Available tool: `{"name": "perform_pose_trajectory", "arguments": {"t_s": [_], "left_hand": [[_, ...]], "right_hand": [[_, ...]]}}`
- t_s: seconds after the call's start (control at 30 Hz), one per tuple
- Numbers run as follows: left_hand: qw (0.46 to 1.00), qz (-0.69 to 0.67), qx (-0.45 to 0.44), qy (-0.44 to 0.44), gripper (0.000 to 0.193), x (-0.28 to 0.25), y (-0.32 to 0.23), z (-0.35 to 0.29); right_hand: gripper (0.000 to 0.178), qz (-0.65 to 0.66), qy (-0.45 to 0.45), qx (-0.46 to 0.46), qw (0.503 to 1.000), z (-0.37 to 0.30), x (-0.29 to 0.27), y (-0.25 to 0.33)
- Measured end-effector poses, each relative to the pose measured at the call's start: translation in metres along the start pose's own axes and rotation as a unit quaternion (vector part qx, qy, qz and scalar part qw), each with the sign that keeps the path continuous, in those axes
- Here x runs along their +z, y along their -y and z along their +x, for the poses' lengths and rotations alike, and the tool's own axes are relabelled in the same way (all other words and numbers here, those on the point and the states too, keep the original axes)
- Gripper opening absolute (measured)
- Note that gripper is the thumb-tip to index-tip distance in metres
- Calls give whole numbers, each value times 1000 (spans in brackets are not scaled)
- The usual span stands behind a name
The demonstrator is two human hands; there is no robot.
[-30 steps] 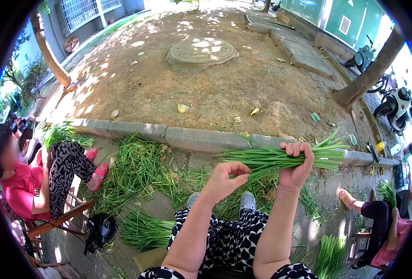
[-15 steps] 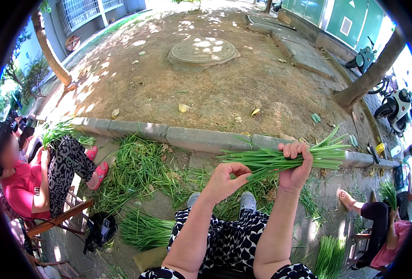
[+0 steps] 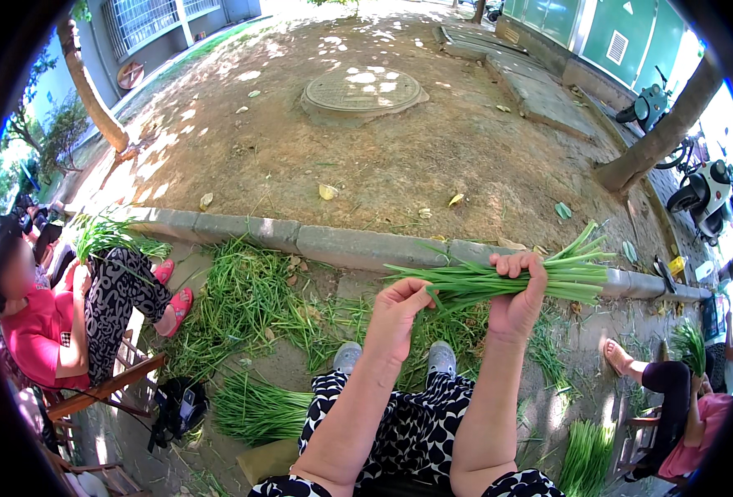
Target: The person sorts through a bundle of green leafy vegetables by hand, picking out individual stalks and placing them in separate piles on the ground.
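We see the bundle of long green stalks (image 3: pixel 577 280) raised above our lap, just this side of the stone kerb (image 3: pixel 366 248), lying roughly crosswise with its pale, thicker ends to the right and its thin leaves to the left. Our right hand (image 3: pixel 516 296) wraps round its middle, that grip closed with the fingers curled over the top. Our left hand (image 3: pixel 399 311) is at the leafy end, thumb and forefinger pressed together, and its grip seems to pinch a leaf or two there; we cannot tell exactly how many.

We judge this bundle to be partway through: it is gathered and fairly even at the pale ends, yet stray leaves stick out on the left and it is not laid down. A tidy sheaf (image 3: pixel 263 407) lies on the ground beside our left leg, and another sheaf (image 3: pixel 586 460) lies to the right; whether either is finished, we cannot say. A tangled heap of loose greens (image 3: pixel 242 290) spreads between the kerb and our grey shoes (image 3: pixel 442 359), and we take it for cast-off leaves
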State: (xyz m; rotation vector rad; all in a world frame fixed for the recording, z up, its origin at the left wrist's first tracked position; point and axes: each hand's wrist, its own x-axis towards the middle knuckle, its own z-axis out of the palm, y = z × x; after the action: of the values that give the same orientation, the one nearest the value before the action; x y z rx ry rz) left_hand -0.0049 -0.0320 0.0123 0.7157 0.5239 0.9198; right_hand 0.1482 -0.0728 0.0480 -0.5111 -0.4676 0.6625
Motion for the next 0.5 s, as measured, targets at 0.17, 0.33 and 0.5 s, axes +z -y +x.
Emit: {"name": "perform_pose_trajectory", "arguments": {"t_s": [0.17,0.33,0.5], "left_hand": [[791,503,270,-219,7,-8,-5,5],[677,589,371,-238,10,-6,-18,11],[735,563,333,-181,14,-7,-19,8]], "right_hand": [[21,18,-28,-26,999,1,-2,5],[21,10,-44,-42,998,6,-10,10],[22,16,-50,-43,998,7,-10,9]]}}
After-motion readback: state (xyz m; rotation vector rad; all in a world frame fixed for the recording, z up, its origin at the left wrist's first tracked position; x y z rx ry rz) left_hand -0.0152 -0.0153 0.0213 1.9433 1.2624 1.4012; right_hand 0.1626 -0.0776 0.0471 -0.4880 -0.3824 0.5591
